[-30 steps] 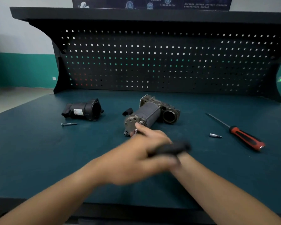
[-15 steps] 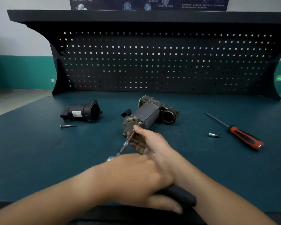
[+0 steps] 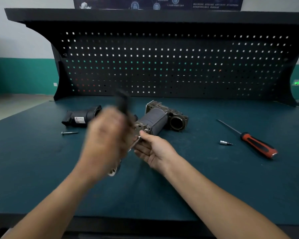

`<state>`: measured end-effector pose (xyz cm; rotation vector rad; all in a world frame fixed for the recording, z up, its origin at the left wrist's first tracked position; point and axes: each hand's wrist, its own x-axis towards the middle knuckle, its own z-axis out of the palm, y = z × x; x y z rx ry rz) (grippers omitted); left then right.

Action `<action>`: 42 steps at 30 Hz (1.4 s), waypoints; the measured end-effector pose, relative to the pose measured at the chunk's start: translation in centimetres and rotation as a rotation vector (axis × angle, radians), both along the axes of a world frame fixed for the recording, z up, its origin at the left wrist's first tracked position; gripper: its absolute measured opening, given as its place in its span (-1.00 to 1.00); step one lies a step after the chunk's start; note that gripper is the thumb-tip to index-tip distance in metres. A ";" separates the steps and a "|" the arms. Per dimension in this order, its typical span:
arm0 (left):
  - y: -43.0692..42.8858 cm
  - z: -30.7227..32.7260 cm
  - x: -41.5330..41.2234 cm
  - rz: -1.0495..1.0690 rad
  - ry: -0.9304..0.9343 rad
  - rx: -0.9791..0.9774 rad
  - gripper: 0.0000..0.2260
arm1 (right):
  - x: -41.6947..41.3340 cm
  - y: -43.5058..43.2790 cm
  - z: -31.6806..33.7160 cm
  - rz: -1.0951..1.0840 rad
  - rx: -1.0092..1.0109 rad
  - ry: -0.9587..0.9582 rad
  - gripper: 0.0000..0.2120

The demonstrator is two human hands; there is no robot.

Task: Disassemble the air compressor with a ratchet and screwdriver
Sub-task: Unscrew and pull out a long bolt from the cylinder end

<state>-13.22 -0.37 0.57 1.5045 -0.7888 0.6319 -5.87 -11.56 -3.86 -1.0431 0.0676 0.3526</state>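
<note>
The compressor (image 3: pixel 154 121) points toward 1 o'clock from the right hand (image 3: pixel 155 150), whose fingertips (image 3: pixel 143 135) pinch the ratchet (image 3: pixel 134 144) shaft at its near end, while the blurred left hand (image 3: pixel 107 140) grips the handle.

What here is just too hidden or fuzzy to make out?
Head view only:
- Ratchet: smeared by motion, mostly behind the left hand gripping it.
- Its socket end: covered by the right hand.
- Label on the black housing: too small.
- Poster: cut by the top edge.
</note>
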 end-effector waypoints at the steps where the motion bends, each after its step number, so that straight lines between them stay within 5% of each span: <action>1: -0.6 -0.5 -0.4 0.001 -0.217 0.387 -0.83 | 0.1 0.0 -0.1 0.001 -0.020 0.003 -0.83; 3: -0.9 -1.8 -0.6 0.021 -0.496 0.903 -0.75 | 0.0 -0.1 -0.2 0.022 -0.046 0.013 -0.88; 5: -0.6 -1.6 -0.7 -0.015 -0.426 0.858 -0.76 | 0.1 -0.2 -0.3 0.051 -0.034 0.007 -0.85; 7: -0.3 -0.7 -0.9 -0.033 -0.143 0.384 -0.88 | 0.1 -0.3 -0.3 0.074 0.018 -0.001 -0.78; 10: 0.7 0.7 0.4 -0.065 0.331 -0.499 -0.71 | -0.1 -0.4 -0.3 0.105 0.112 0.013 -0.74; 13: 1.3 0.8 1.7 0.042 0.330 -0.798 -0.73 | -0.2 -0.3 -0.5 0.067 0.121 -0.003 -0.73; 16: 0.4 0.0 1.1 0.158 0.040 -0.496 -0.87 | -0.3 -0.1 -0.4 0.043 0.098 -0.016 -0.76; 20: -0.2 -2.5 0.1 0.206 -0.662 0.801 -0.75 | -0.1 0.0 -0.5 0.018 0.032 -0.024 -0.83; 22: -0.1 -3.3 0.2 0.185 -0.711 0.933 -0.71 | -0.1 0.1 -0.6 0.029 0.026 -0.002 -0.88; 24: -0.3 -2.9 -0.2 0.209 -0.494 0.512 -0.79 | 0.0 0.2 -0.8 0.049 0.059 0.004 -0.87; 27: 0.0 -1.3 0.5 0.227 0.021 -0.541 -0.83 | -0.1 0.0 -0.8 0.077 0.140 0.014 -0.80; 30: 0.8 -0.9 1.8 0.222 0.178 -0.776 -0.79 | -0.2 -0.1 -0.6 0.091 0.185 0.021 -0.77; 32: 0.0 -1.5 1.1 0.241 0.030 -0.605 -0.85 | -0.2 -0.1 -0.6 0.078 0.154 0.012 -0.77; 36: -0.7 -4.1 -0.2 0.217 -0.649 0.635 -0.86 | -0.2 -0.1 -0.8 0.051 0.068 0.000 -0.80; 38: -0.4 -4.5 0.1 0.228 -0.736 0.832 -0.86 | -0.2 -0.1 -0.9 0.040 0.051 -0.002 -0.82; 40: -0.4 -4.0 0.1 0.298 -0.536 0.458 -0.81 | -0.3 0.0 -0.9 0.051 0.077 -0.005 -0.83; 42: -0.2 -2.7 0.1 0.317 -0.162 -0.317 -0.85 | -0.4 0.1 -0.9 0.069 0.134 0.001 -0.81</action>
